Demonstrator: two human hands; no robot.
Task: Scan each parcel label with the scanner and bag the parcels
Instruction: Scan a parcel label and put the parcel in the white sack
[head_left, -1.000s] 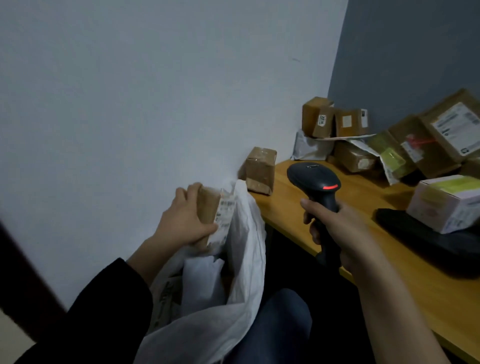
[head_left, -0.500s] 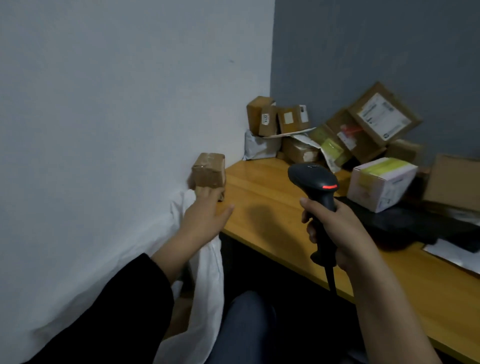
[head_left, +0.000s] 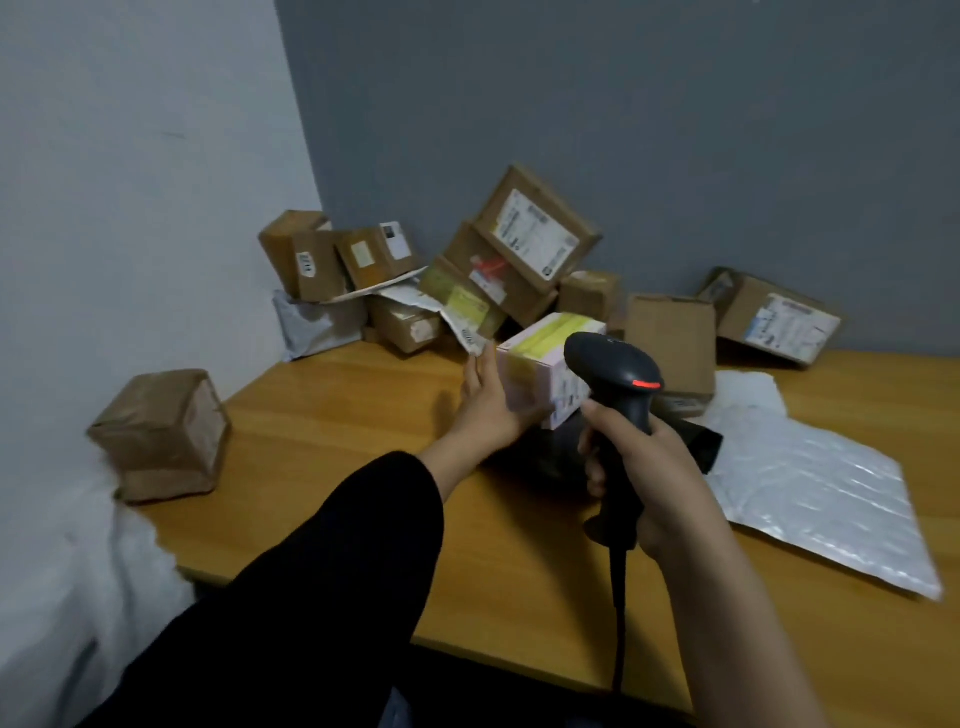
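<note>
White cardboard taped in yellow, the parcel (head_left: 540, 358) sits on a black packet (head_left: 698, 441) mid-table (head_left: 337, 415), its right corner hidden by the scanner (head_left: 615, 369). The left hand (head_left: 488, 402) lays straight, close-set fingers against its left face. The right hand (head_left: 641, 467) curls round the scanner's handle. Brown parcels (head_left: 535, 239) are piled behind. Label print is too blurred to read.

On the table (head_left: 337, 441), a heap of parcels (head_left: 535, 234) lies at 12 o'clock against the back wall. A boxed parcel (head_left: 540, 358) sits just before it (partly behind the scanner (head_left: 618, 384)), with the left hand (head_left: 488, 410) touching its 9 o'clock side. The right hand (head_left: 649, 467) holds the scanner near centre. A wrapped parcel (head_left: 161, 434) stands at 9 o'clock, a mailer (head_left: 810, 493) lies at 3, and a bag (head_left: 62, 571) hangs off the edge at 8.
</note>
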